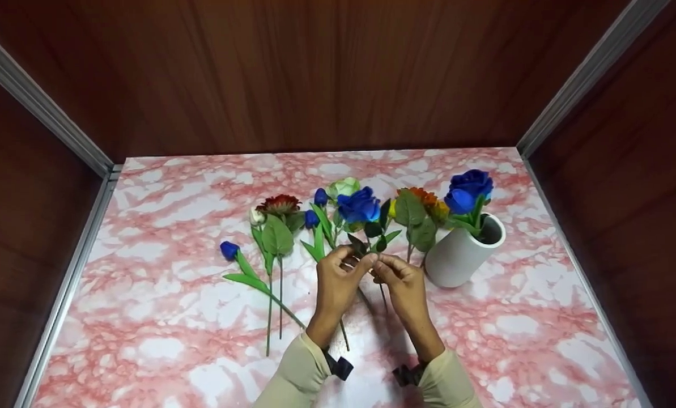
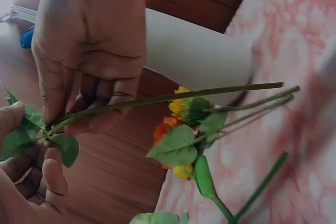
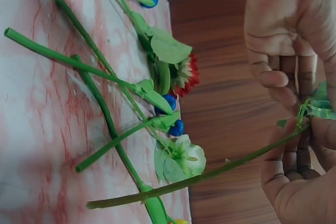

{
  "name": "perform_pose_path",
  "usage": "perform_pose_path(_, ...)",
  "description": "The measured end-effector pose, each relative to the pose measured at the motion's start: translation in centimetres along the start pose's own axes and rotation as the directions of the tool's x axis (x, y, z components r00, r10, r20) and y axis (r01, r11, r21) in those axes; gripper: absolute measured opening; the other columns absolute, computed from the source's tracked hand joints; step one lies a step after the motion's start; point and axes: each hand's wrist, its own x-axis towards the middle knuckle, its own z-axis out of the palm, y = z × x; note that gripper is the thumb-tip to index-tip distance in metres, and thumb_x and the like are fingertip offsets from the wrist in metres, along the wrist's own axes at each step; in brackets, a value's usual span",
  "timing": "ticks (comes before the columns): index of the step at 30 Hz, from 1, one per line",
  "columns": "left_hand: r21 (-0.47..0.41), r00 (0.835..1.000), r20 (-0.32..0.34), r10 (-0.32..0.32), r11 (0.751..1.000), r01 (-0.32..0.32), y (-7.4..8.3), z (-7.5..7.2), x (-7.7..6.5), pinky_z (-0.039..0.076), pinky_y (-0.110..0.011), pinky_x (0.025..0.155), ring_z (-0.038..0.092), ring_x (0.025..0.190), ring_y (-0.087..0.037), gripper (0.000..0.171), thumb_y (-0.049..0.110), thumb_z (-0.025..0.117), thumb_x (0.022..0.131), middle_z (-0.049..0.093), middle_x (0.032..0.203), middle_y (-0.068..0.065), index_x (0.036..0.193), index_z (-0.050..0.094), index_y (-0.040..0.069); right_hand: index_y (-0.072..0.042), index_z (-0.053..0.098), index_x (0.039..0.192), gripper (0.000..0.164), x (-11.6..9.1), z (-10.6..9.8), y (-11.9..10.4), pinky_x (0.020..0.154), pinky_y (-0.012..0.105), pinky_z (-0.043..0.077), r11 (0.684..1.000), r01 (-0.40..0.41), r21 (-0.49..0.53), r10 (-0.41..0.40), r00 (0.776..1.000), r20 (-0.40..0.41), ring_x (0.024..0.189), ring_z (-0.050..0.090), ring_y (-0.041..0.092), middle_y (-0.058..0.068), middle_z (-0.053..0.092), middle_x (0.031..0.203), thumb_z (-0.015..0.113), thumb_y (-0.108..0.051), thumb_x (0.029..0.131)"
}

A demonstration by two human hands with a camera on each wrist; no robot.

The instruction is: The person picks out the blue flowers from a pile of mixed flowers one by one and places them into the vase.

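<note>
I face a brown wood-grain wall [image 1: 315, 73], with dark panels [image 1: 26, 147] on both sides, grey metal strips [image 1: 592, 71] along the corners, and a red-and-white marbled surface [image 1: 162, 306] below.

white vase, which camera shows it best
The head view: there the white vase shows its body and open mouth, with blue flowers standing in it. The left wrist view shows only part of its side, partly covered by the right hand. The right wrist view doesn't show it.
</note>
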Motion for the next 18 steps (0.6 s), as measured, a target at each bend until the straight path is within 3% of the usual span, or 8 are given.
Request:
perform_pose_path(5, -0.053, 1.000, 0.001, -0.011, 0.999, 0.011, 0.9, 0.3, 0.3, 0.045, -0.022, 0.054, 0.058, 0.061, -0.013, 0.009, -0.002, 0.072, 0.082, 0.066, 0.070, -0.016, 0.086, 0.070, -0.009, 0.015, 0.066, 0.103, 0.017, 0.1, -0.3, 0.1, 0.067, 0.026, 0.053, 0.994, 0.081, -0.070, -0.079, 0.996, 0.033, 0.074, 0.066, 0.015, 0.020, 0.067, 0.092, 0.059, 0.003, 0.092)
perform_pose_path(10, -0.042, 0.999, 0.007, -0.033, 0.999, 0.033, 1.3, 0.5, 0.5, 0.043, -0.020, 0.053, 0.054, 0.059, -0.008, 0.007, -0.003, 0.070, 0.082, 0.064, 0.068, -0.012, 0.086, 0.070, -0.009, 0.015, 0.066, 0.100, 0.015, 0.1, -0.6, 0.1, 0.064, 0.024, 0.051, 0.986, 0.121, -0.114, -0.119, 0.993, 0.027, 0.069, 0.062, 0.013, 0.017, 0.065, 0.084, 0.058, 0.005, 0.092)
perform_pose_path(18, -0.031, 1.000, -0.030, 0.005, 1.000, -0.006, 1.8, 0.5, 0.9, 0.041, -0.020, 0.055, 0.053, 0.061, -0.010, 0.007, -0.004, 0.069, 0.084, 0.065, 0.072, -0.014, 0.088, 0.069, -0.010, 0.011, 0.067, 0.103, 0.016, -0.3, -1.0, 0.2, 0.063, 0.025, 0.050, 0.975, 0.157, -0.155, -0.151, 0.987, 0.049, 0.073, 0.059, 0.010, 0.019, 0.064, 0.086, 0.059, 0.002, 0.092)
